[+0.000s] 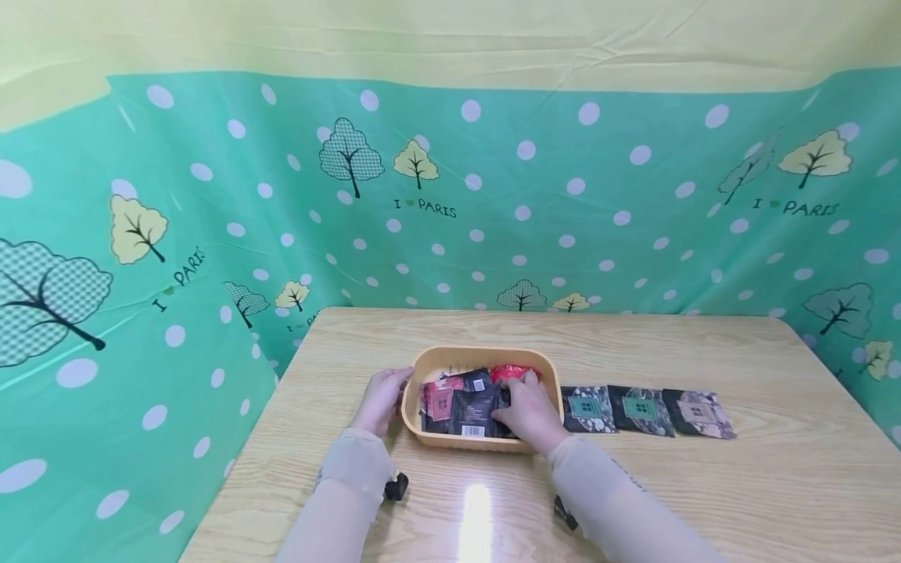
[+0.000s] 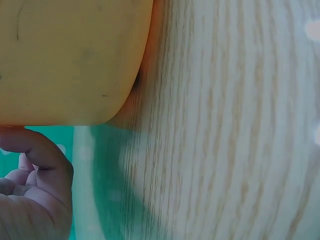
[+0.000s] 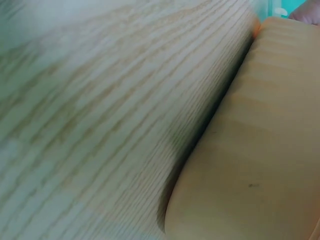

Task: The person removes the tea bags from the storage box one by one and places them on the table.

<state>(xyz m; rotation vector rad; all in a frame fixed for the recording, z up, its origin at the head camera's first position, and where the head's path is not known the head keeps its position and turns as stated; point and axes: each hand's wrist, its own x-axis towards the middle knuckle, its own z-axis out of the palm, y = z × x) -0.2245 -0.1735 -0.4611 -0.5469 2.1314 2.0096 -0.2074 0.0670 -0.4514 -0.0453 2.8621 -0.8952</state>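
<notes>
A yellow-orange plastic basket (image 1: 482,444) stands on the wooden table, holding several flat packets. My left hand (image 1: 381,399) grips its left end at the rim; in the left wrist view bent fingers (image 2: 47,160) touch the outer wall. Inside the basket, my right hand (image 1: 529,410) pinches a dark packet (image 1: 504,399) between thumb and fingers, partly hiding it. Beside that lie a black packet (image 1: 473,410) with a barcode, a pink-labelled packet (image 1: 439,403) and a shiny red packet (image 1: 508,371). The right wrist view shows mainly the basket's outer side (image 3: 250,140).
To the right of the basket, three dark flat packets lie in a row: two with green labels (image 1: 586,408) (image 1: 639,408) and one with a pinkish label (image 1: 697,412). A green dotted curtain (image 1: 493,234) hangs behind the table (image 1: 422,508) and along its left side.
</notes>
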